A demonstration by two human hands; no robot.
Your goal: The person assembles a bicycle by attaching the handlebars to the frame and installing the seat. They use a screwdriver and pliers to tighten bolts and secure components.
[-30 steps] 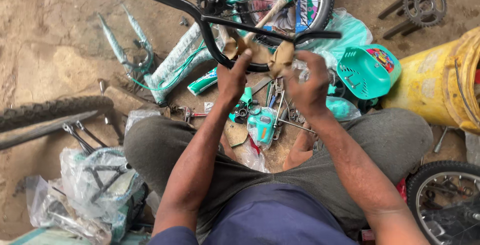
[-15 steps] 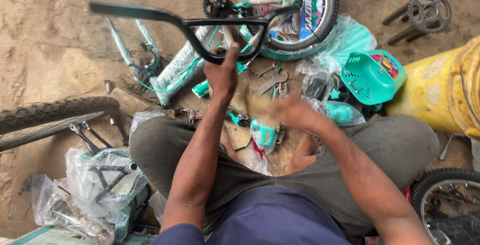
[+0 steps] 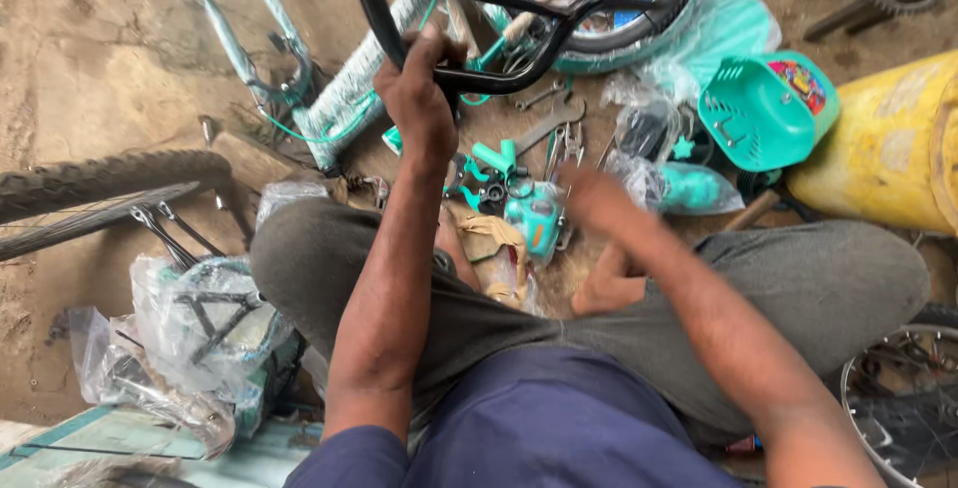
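At the far left, a black tyre is seen lying on the dirt floor, and a clear bag of parts is lying beside the left knee. A little to the right, a teal bike frame is stretched out on the ground. The black handlebar is held up above it, close to the middle of the view. Its long bars run from left to right, and it sits straight ahead of the person, away from the body. The left hand is the nearer one: its fingers are wrapped tight around the lower bar, so the handlebar is gripped from below. Under it, small teal parts and a wrench are scattered on the floor between the legs. The right hand is lower and to the right, well apart from the handlebar and just above those small parts. It is blurred, so it cannot be told if its fingers are open or if anything is held. Further right, a teal basket is seen, and a yellow drum stands at the edge.
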